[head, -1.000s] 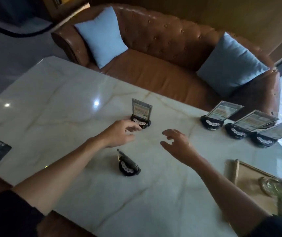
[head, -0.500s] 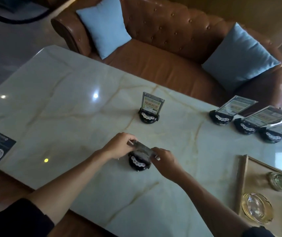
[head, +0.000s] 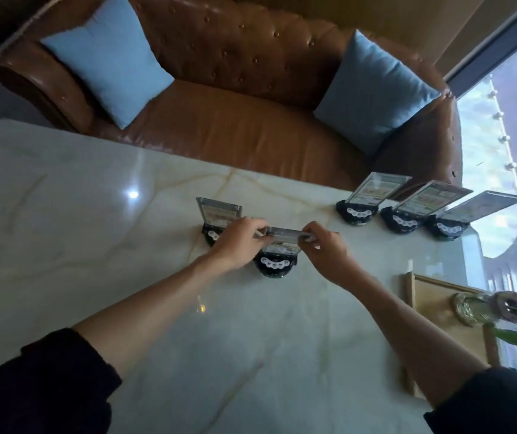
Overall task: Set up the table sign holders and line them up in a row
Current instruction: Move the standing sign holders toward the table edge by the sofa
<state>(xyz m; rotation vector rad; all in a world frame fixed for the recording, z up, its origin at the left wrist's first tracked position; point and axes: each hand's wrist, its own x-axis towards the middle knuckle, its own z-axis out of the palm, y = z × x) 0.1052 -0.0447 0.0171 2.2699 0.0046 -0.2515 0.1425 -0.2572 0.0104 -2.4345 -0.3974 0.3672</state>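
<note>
Five sign holders stand on the table. Left hand and right hand pinch the centre sign holder, seemingly upright; three more sit at two o'clock.

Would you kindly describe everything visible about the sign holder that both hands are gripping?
The held sign holder has a rounded black base with a white pattern, resting on the marble table, and a clear, acrylic-looking panel holding a printed card. The left hand and right hand pinch the panel's top corners. It stands just in front and right of another holder.
</note>
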